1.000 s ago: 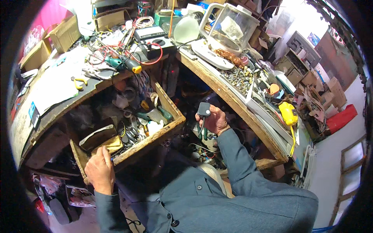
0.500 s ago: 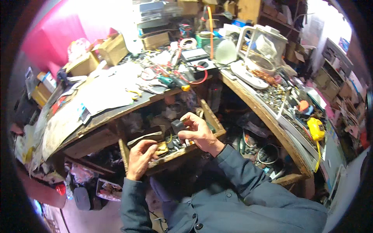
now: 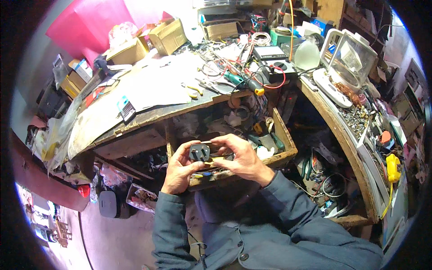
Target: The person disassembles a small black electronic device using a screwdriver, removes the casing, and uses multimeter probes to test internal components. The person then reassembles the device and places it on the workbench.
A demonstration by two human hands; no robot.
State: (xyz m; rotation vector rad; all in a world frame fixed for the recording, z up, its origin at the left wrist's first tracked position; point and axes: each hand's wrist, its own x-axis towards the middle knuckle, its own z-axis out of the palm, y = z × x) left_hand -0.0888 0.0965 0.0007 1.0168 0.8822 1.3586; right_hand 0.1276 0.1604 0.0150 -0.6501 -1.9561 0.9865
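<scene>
A black three-pin plug [image 3: 199, 153] is held up over the open wooden drawer [image 3: 285, 136], its pins toward me. My left hand [image 3: 181, 172] grips it from the left, fingers curled round its side. My right hand [image 3: 242, 160] holds it from the right, index finger along the top and thumb below. The drawer holds green-handled tools [image 3: 276, 142], cords and loose small items, partly hidden by my hands.
The bench [image 3: 148, 92] carries paper, pliers, a tester with red leads [image 3: 267, 54], cardboard boxes [image 3: 167, 36] and a glass jug [image 3: 353, 58]. A yellow tool [image 3: 392, 168] hangs at the right edge. Tangled cables lie below on the right. A dark case [image 3: 109, 203] stands on the floor.
The view has swung leftward. My right hand has brought the plug left over the drawer and turned it pins-toward-me. My left hand has left the drawer's front and now grips the plug too.
</scene>
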